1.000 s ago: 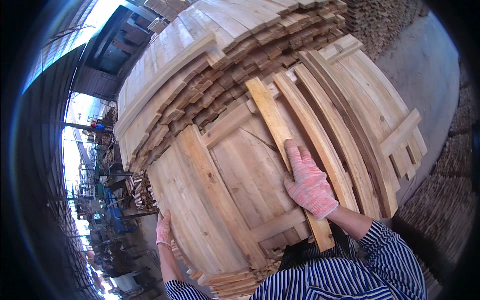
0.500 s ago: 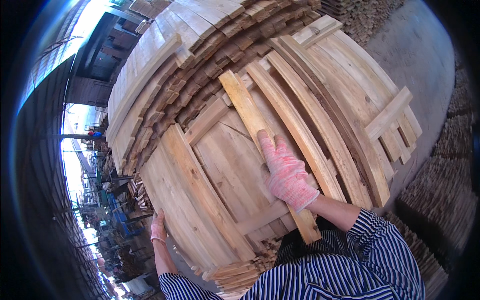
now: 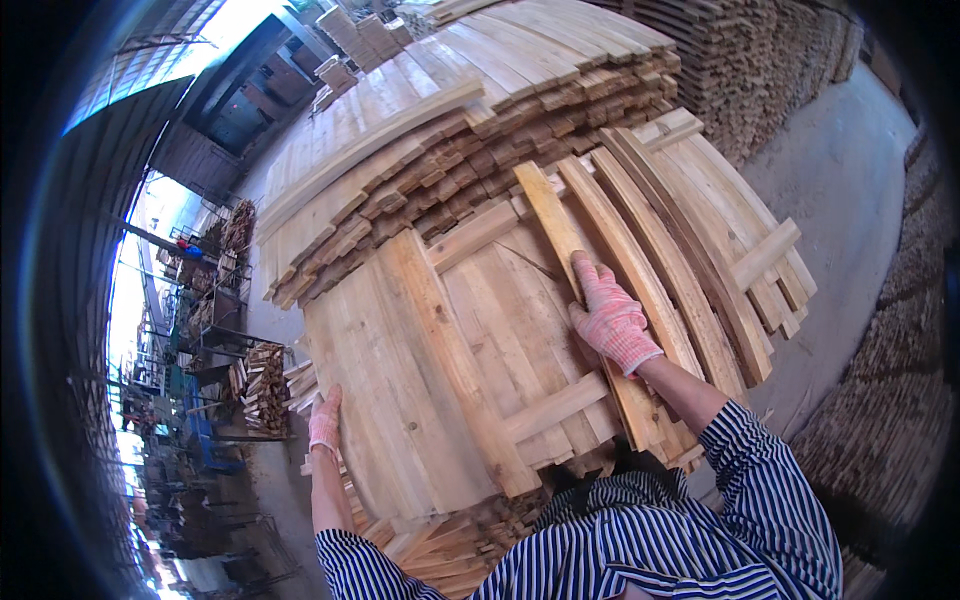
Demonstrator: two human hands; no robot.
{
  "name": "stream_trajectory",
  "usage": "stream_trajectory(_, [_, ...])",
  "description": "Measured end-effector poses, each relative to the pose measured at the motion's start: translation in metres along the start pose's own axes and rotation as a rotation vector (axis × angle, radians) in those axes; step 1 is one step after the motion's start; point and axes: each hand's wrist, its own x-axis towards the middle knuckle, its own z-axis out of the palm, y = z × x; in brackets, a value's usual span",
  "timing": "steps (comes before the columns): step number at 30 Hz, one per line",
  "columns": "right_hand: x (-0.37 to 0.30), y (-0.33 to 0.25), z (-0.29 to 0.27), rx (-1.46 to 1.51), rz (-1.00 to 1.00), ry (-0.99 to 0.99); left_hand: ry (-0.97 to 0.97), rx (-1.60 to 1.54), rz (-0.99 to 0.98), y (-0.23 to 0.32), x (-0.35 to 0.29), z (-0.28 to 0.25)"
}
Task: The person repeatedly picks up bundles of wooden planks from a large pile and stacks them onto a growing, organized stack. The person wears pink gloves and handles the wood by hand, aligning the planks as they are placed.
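In a pink-and-white knitted glove, my right hand (image 3: 612,318) is closed around a narrow yellowish board (image 3: 548,215). That board lies lengthwise across a panel of wide pale planks (image 3: 500,310), over its short crosspieces (image 3: 555,408). My left hand (image 3: 325,420), in a similar glove, grips the left edge of the outermost wide planks (image 3: 385,390); its fingertips are partly hidden. Another narrow board (image 3: 445,350) lies between my hands. To the right of my right hand run several long narrow boards (image 3: 635,265), side by side.
Beyond the panel rises a stack of planks (image 3: 470,150) with stepped ends. More piled wood (image 3: 740,70) stands at the far right. Grey floor (image 3: 830,200) shows on the right. Loose wood pieces (image 3: 450,555) lie below the panel's near edge. Cluttered racks (image 3: 215,330) stand at left.
The whole view has shifted, bringing more of the far stack into sight. Both hands keep their grips; the narrow board under my right hand lies nearly the same on the panel.
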Motion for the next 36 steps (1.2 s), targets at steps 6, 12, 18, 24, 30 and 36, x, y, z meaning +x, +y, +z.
stream_trajectory(6, [-0.002,-0.002,-0.003,-0.333,-0.075,0.132,0.085,0.17,0.12,0.016,-0.015,0.04])
stream_trajectory(12, [-0.021,-0.086,0.039,-0.279,-0.24,0.157,0.211,0.305,0.198,-0.008,-0.014,-0.009])
stream_trajectory(18, [-0.011,-0.109,0.103,0.053,-0.283,-0.057,0.067,0.176,0.243,0.014,-0.027,0.022])
stream_trajectory(24, [-0.017,-0.107,0.118,0.255,-0.296,-0.022,0.168,0.268,0.194,0.0,-0.006,0.006])
stream_trajectory(30, [-0.013,-0.117,0.119,0.241,-0.307,-0.048,0.125,0.084,0.235,-0.007,-0.015,-0.002])
stream_trajectory(36, [0.007,-0.09,0.124,0.164,-0.352,0.016,-0.013,-0.039,0.171,0.005,-0.012,0.018])
